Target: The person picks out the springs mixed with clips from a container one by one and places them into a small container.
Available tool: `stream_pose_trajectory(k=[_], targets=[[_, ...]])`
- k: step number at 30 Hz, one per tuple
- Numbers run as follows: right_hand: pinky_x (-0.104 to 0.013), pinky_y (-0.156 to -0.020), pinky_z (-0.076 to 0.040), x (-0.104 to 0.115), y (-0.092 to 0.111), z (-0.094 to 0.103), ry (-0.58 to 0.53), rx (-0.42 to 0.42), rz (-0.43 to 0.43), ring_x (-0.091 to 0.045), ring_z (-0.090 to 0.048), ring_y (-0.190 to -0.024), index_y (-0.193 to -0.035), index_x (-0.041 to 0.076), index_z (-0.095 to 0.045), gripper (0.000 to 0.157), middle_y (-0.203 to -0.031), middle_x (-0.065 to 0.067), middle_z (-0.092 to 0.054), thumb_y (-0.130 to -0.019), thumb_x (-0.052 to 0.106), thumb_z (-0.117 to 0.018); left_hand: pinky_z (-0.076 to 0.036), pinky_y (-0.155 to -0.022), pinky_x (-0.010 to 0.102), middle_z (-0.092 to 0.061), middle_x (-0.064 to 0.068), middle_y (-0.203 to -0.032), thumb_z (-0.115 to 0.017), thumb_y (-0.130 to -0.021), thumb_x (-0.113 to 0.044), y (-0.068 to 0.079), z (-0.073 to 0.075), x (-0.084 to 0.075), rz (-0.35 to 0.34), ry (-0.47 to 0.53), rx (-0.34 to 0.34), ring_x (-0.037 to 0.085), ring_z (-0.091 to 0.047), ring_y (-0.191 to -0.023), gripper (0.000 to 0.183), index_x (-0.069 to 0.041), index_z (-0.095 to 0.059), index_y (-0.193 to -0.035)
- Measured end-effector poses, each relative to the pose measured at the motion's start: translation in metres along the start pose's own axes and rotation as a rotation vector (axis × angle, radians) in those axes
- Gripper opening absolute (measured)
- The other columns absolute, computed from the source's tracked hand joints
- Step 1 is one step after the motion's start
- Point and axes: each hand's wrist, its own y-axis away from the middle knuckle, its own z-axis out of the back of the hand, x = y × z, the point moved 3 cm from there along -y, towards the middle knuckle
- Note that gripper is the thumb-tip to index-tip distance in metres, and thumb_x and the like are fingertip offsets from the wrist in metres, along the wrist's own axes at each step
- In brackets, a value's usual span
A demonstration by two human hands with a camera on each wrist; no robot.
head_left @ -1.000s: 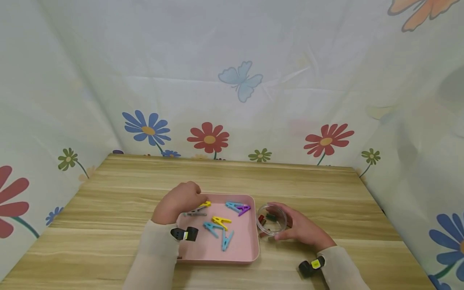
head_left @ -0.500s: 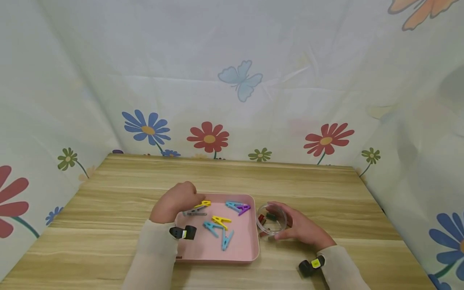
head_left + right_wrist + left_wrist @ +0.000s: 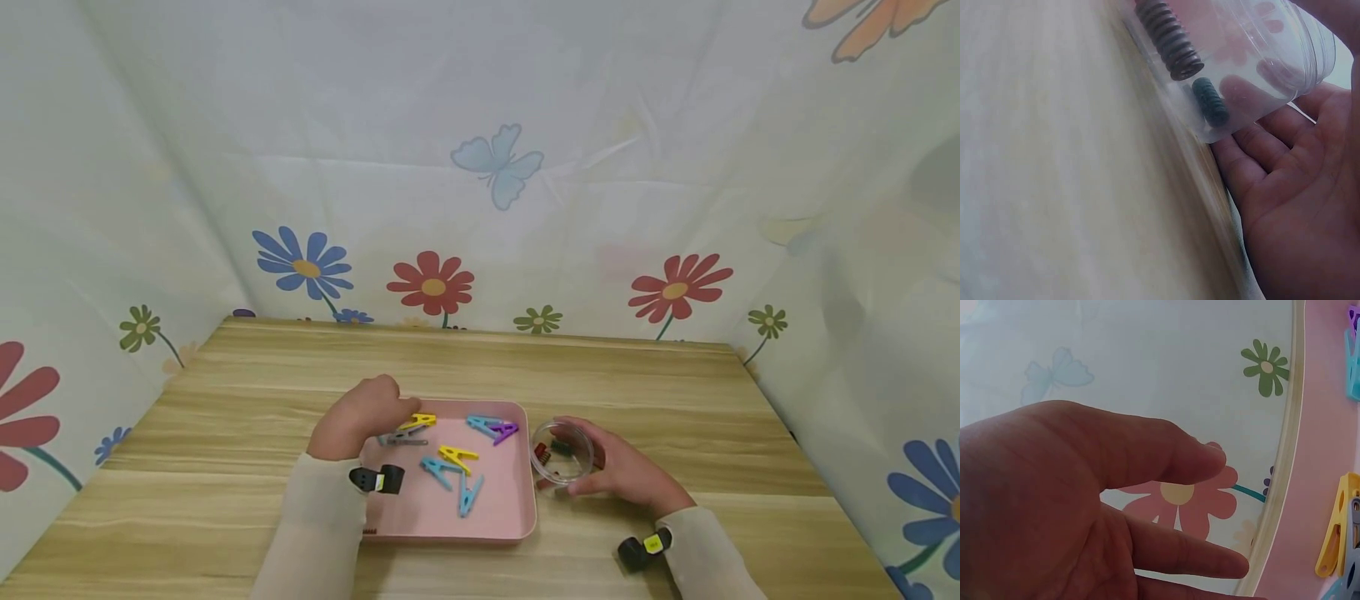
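My left hand (image 3: pixel 360 421) is over the back left corner of a pink tray (image 3: pixel 498 500). In the left wrist view its thumb and fingers are extended and apart, with nothing between them. A yellow clothespin (image 3: pixel 424 420) and a grey clothespin (image 3: pixel 407 437) lie in the tray close by its fingertips. My right hand (image 3: pixel 626 475) curls around a clear plastic jar (image 3: pixel 561 468) at the tray's right side. Inside the jar, the right wrist view shows a thick brown coil spring (image 3: pixel 1169 40) and a smaller green spring (image 3: pixel 1210 101). Something red is also in the jar.
More clothespins lie in the tray: a yellow one (image 3: pixel 457 458), several blue ones, including one near the front (image 3: pixel 469 497), and a purple one (image 3: pixel 505 433). A small dark spring (image 3: pixel 370 532) sits at the front left. The wooden table (image 3: pixel 637 375) ends at a flowered curtain (image 3: pixel 360 192).
My left hand has drifted slightly left, uncovering more of the yellow clothespin and the tray's left part. The right hand and jar have stayed in place.
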Motion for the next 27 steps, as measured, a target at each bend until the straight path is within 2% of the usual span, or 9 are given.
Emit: stream_pose_trajectory(k=[9, 16, 27], targets=[[-0.010, -0.104, -0.031, 0.000, 0.000, 0.000, 0.020, -0.009, -0.017, -0.023, -0.042, -0.139, -0.145, 0.031, -0.038, 0.085, -0.146, 0.001, -0.048, -0.074, 0.024, -0.084, -0.041, -0.059, 0.028, -0.056, 0.010, -0.081, -0.058, -0.091, -0.034, -0.001, 0.000, 0.005, 0.046, 0.024, 0.018, 0.023, -0.054, -0.073, 0.041, 0.003, -0.063, -0.110], [-0.010, -0.104, -0.031, -0.001, 0.000, 0.000, 0.013, -0.007, -0.016, -0.024, -0.042, -0.139, -0.145, 0.032, -0.038, 0.086, -0.146, 0.000, -0.049, -0.073, 0.024, -0.084, -0.041, -0.060, 0.029, -0.057, 0.009, -0.081, -0.054, -0.094, -0.034, -0.004, -0.001, 0.011, 0.055, -0.001, 0.033, 0.022, -0.055, -0.073, 0.040, 0.003, -0.064, -0.108], [-0.010, -0.104, -0.032, 0.000, 0.000, 0.000, -0.007, 0.000, -0.009, -0.024, -0.041, -0.139, -0.145, 0.031, -0.038, 0.086, -0.147, -0.001, -0.048, -0.073, 0.022, -0.084, -0.044, -0.064, 0.032, -0.058, 0.011, -0.086, -0.051, -0.094, -0.033, -0.005, 0.001, 0.018, 0.058, 0.021, 0.050, 0.024, -0.055, -0.077, 0.040, 0.003, -0.063, -0.107]])
